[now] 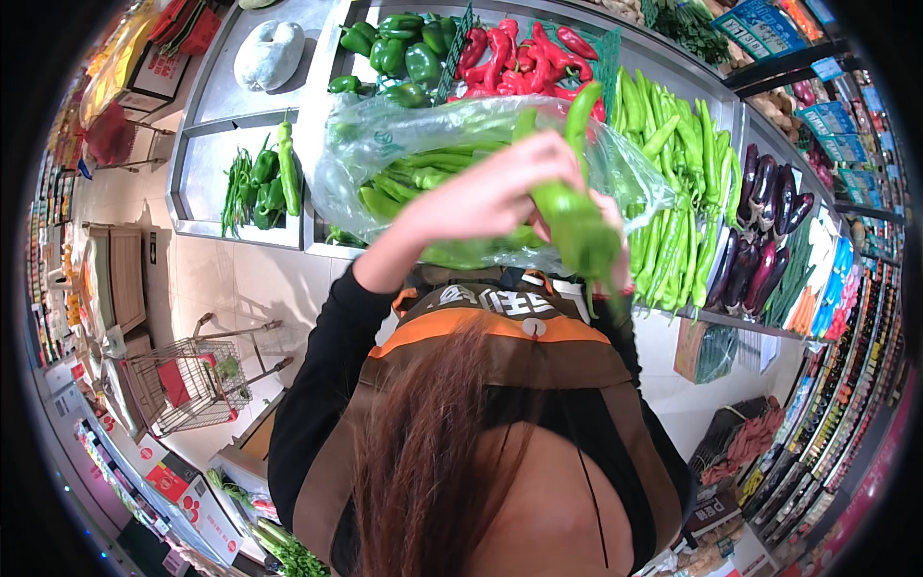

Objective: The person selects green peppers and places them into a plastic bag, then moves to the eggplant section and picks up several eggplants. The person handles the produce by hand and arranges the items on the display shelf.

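My left hand (530, 177) reaches across an open clear plastic bag (360, 137) of long green peppers (404, 180), its fingers closed around long green peppers. One pepper (583, 119) sticks up past the knuckles. Just beside it, my right hand (613, 223) grips a bunch of long green peppers (577, 223), blurred by motion, which hides most of its fingers. The bag lies on the metal display counter against the front of the apron. To the right of the bag, a large pile of long green peppers (678, 195) covers part of the counter.
Green bell peppers (404, 54) and red peppers (519, 61) lie behind the bag, with a green plastic divider (458, 50) between them. A pale wax gourd (270, 56) and a few green peppers (267, 180) are left; eggplants (768, 195) right. A shopping cart (191, 382) stands on the floor.
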The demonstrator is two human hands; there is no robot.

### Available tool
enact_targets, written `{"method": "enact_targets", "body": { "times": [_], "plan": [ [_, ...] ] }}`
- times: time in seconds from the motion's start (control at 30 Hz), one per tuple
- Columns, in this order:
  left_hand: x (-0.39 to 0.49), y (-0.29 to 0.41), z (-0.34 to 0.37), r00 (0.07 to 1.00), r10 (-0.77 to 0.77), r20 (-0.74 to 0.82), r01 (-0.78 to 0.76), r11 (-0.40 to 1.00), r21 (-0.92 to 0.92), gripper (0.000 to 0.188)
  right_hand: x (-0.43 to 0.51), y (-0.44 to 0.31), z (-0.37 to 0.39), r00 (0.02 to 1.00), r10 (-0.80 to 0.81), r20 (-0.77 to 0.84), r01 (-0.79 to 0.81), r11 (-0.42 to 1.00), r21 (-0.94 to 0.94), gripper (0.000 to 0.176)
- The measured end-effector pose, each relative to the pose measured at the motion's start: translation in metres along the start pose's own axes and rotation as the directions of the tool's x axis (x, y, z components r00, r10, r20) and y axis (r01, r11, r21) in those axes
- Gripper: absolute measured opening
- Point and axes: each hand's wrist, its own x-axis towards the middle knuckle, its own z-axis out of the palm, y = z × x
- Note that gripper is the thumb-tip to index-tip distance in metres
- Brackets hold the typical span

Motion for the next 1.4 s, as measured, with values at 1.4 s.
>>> {"method": "enact_targets", "body": {
  "times": [1.4],
  "plan": [
    [-0.245,0.049,0.055,0.302,0.248,-0.920,-0.950,-0.003,-0.312,0.066,0.130,0.194,-0.006,0.872,0.284,0.399,0.488,-0.553,-0.675,0.062]
  ]
}}
